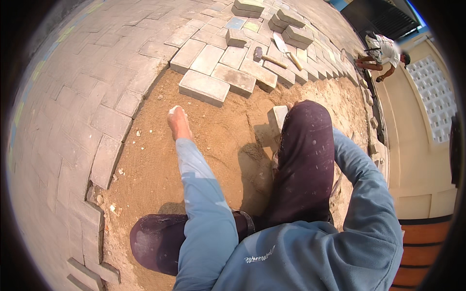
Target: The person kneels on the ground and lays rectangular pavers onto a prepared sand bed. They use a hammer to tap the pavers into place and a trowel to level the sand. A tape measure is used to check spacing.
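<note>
My left hand (179,123) hangs over the sand bed (194,127), just below the nearest laid paving block (204,86). Its fingers are closed. Something pale shows at the fingertips, too small to make out. My right arm passes behind my raised right knee, which hides most of my right hand (291,104). A few fingertips show at the top of a grey paving block (279,117), which that hand grips on end above the sand. The block casts a shadow to its left.
A hammer (267,58) and a trowel (287,50) lie on the laid blocks. Loose blocks (297,35) are stacked beyond them. Older paving (73,111) borders the sand on the left. Another person (386,51) bends beside the wall (412,145) at the right.
</note>
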`<act>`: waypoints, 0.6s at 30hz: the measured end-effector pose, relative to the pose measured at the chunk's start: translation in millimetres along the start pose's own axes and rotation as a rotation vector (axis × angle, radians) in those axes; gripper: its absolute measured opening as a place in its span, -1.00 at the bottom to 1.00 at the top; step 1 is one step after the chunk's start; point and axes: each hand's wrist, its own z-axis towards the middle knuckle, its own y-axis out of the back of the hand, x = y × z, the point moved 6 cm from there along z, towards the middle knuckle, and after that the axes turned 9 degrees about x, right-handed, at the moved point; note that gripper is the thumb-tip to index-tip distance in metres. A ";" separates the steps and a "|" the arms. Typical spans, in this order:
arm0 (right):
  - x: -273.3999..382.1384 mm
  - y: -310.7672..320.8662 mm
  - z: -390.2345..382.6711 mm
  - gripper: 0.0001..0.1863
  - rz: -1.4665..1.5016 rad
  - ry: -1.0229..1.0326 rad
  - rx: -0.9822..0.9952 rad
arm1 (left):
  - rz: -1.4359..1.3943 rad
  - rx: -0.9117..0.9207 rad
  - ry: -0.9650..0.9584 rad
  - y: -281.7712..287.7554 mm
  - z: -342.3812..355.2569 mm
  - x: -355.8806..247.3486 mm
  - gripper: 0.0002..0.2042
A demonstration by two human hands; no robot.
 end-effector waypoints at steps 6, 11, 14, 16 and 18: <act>16.2 -55.8 29.6 -0.29 -0.214 0.246 -0.045 | 0.727 0.277 -0.454 -104.6 -59.4 -42.0 -0.64; 18.2 -117.2 63.1 -0.17 -0.354 0.533 -0.137 | 1.242 0.729 -0.455 -214.0 -132.2 29.9 -0.49; 15.4 -127.9 65.7 -0.05 -0.115 0.544 -0.148 | 1.614 0.811 -0.527 -233.7 -167.9 82.8 -0.13; 3.5 -109.5 56.9 -0.05 -0.008 0.528 -0.108 | 1.667 0.835 -0.549 -234.7 -185.1 95.7 -0.05; -27.9 -85.7 42.7 -0.06 0.119 0.423 -0.080 | 1.738 0.845 -0.551 -243.7 -191.9 104.9 0.02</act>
